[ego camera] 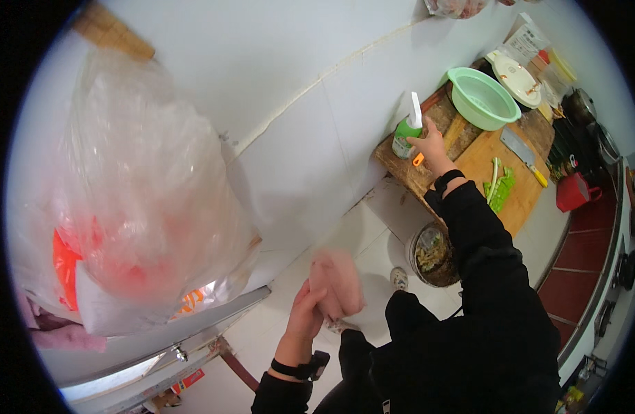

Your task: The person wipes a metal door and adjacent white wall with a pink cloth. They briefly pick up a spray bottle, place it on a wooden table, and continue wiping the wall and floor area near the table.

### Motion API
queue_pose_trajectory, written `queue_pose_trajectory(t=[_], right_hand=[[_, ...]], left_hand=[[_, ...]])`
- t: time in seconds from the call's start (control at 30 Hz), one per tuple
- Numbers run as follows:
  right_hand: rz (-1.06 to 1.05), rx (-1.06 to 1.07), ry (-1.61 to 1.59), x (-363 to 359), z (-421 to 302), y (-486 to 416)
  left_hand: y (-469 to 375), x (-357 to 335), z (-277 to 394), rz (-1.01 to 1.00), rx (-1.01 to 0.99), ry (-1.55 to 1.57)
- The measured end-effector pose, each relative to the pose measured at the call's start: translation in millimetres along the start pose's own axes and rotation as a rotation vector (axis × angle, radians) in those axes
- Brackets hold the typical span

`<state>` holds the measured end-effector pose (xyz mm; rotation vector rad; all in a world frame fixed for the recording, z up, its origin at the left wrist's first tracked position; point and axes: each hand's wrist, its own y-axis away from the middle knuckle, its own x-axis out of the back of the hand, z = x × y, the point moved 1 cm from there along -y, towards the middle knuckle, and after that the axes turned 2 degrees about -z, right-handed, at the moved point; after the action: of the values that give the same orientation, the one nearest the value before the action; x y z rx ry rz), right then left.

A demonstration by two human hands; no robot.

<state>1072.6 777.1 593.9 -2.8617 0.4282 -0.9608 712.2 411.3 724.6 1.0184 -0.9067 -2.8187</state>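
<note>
My left hand (303, 313) holds a folded pink cloth (339, 287) above the tiled floor. The cloth is slightly blurred. At the near corner of a worn wooden table (387, 152), my right hand (432, 147) is at a green spray bottle (402, 138) with a white trigger head. Thumb and index finger are spread beside the bottle's upper part; whether they grip it is unclear. An orange-ended handle (418, 159) lies just below this hand. Farther right, a wooden cutting board (524, 207) carries green leafy vegetable pieces (499, 191) and a cleaver (519, 146) with a yellow handle.
Behind the board sits a light green plastic basin (485, 98), near a white-lidded cooker (515, 80). A waste bucket (411, 248) with scraps stands below the table. Large clear plastic bags (141, 181) fill the left side. A red container (574, 192) stands at right.
</note>
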Motion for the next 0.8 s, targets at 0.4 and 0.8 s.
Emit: queue_pose_trajectory(t=[0.4, 0.8], right_hand=[[-0.883, -0.152, -0.662, -84.4, -93.9, 275.2], [-0.385, 0.174, -0.673, -214.0, 37.7, 270.5]], left_hand=[[-106.8, 86.4, -37.7, 0.075, -0.112, -0.116], [-258.6, 235.7, -123.5, -0.187, -0.48, -0.696]])
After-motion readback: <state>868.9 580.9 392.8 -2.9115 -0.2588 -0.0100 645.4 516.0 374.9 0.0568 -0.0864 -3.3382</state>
